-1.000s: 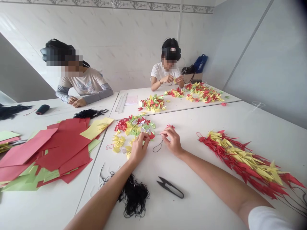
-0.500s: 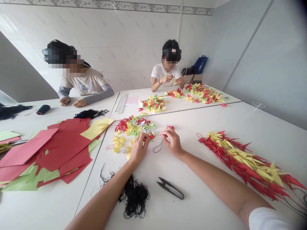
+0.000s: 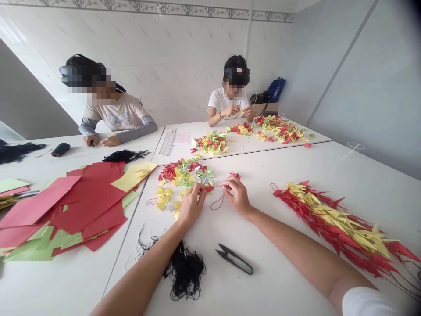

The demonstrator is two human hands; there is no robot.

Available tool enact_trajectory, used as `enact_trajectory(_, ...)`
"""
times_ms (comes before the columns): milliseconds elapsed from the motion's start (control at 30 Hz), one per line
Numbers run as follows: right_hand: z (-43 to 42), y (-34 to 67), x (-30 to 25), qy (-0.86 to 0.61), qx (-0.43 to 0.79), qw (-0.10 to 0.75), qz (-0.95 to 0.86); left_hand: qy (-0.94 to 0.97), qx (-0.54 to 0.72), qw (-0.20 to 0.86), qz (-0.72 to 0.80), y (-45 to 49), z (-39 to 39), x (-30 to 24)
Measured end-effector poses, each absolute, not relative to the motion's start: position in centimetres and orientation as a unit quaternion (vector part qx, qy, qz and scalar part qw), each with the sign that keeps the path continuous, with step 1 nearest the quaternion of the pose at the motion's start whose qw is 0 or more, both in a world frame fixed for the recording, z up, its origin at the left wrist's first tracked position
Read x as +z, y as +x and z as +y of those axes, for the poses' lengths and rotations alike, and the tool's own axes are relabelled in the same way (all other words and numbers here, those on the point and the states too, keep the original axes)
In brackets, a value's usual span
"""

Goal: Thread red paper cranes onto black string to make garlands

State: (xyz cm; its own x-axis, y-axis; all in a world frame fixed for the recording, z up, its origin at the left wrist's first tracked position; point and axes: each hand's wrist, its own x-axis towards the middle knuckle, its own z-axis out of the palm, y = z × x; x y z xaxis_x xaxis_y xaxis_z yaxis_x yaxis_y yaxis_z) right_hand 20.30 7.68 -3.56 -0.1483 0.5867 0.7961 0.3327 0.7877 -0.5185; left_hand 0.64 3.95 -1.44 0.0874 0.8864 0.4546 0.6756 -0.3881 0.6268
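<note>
My left hand (image 3: 192,204) has its fingers closed on a red folded paper crane (image 3: 209,188). A short distance to the right, my right hand (image 3: 237,195) pinches a thin needle-like piece, and the tips point toward each other. A loop of black cord (image 3: 216,206) hangs below, between my two hands. Folded paper cranes in yellow, red, green and white (image 3: 187,173) lie in a pile just beyond my left hand. Past my right fingertips sits a small red crane (image 3: 234,174). Black thread snips (image 3: 234,259) and a tangled bundle of black cord (image 3: 187,272) lie nearer to me.
Strung red and yellow cranes (image 3: 332,219) stretch along the right. Red, green and yellow paper sheets (image 3: 95,197) cover the left table. Two people sit across; one handles a yellow crane (image 3: 241,112) beside more cranes (image 3: 210,142). Rulers (image 3: 167,142) and a dark spool (image 3: 61,149) lie farther back.
My hands keep nearly the same pose. Across the table, one person's hands have come closer together around the yellow crane. The view has shifted very slightly.
</note>
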Motion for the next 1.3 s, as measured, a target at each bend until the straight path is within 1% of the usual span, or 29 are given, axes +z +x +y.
enact_trajectory(533,7.8,20.4,-3.7,-0.317,0.101,0.567,-0.753,0.725,0.406,0.118,0.544,0.7,3.9,-1.4)
enact_trajectory(700,7.7,20.3,-3.7,-0.334,0.106,0.548,-0.759,0.739,0.390,0.100,0.540,0.8,3.8,-1.2)
enact_trajectory(867,7.7,20.3,-3.7,-0.344,0.154,0.499,-0.780,0.763,0.369,0.057,0.528,0.8,3.6,-1.0)
enact_trajectory(1067,7.5,20.3,-3.6,-0.354,0.219,0.447,-0.791,0.766,0.400,0.042,0.501,0.9,3.4,-1.0)
enact_trajectory(1167,7.3,20.3,-3.5,-0.365,0.238,0.440,-0.785,0.739,0.434,0.058,0.513,0.7,3.6,-1.5)
enact_trajectory(1300,7.2,20.3,-3.4,-0.357,0.270,0.455,-0.770,0.709,0.461,0.072,0.530,0.6,3.9,-1.9)
